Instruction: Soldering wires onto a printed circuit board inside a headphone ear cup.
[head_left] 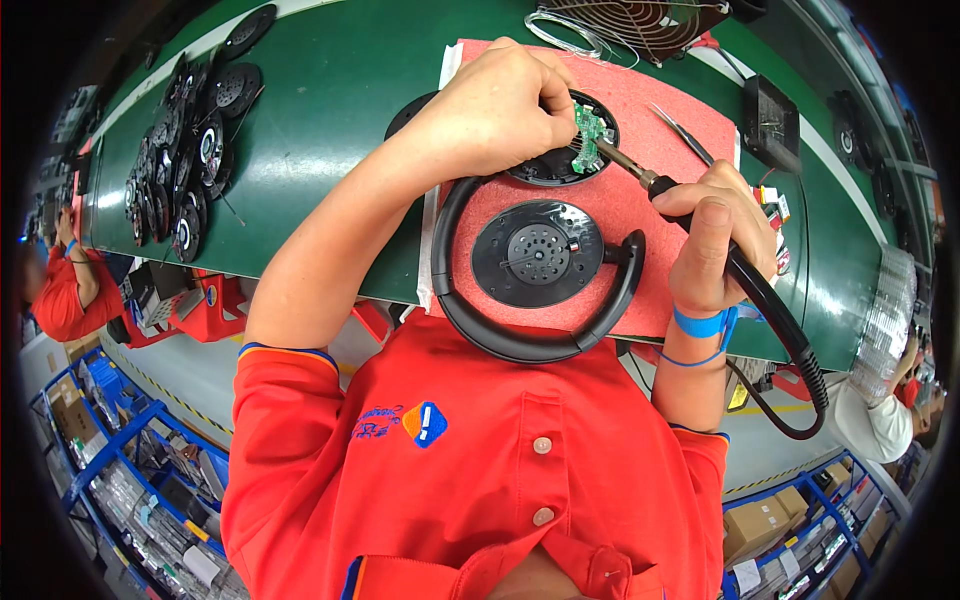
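My right hand (725, 235) grips a soldering iron (745, 270), its metal tip reaching the edge of a green circuit board (590, 138). The board sits inside a round black ear cup (560, 172) of a headphone. Over the cup's left side, my left hand (505, 105) has thumb and fingers pinched together close to the board; whatever they hold is hidden. A black headband (520, 345) curves toward me from the cup. Within its curve lies a round black plate (538, 252) with a perforated centre.
Pink foam (650, 290) covers the work spot on a green table (330, 120). Tweezers (682, 132) lie at its right, near a black box (770, 125). A fan (640, 25) and a white wire coil (568, 35) stand behind. Several black speaker plates (185, 150) are piled left.
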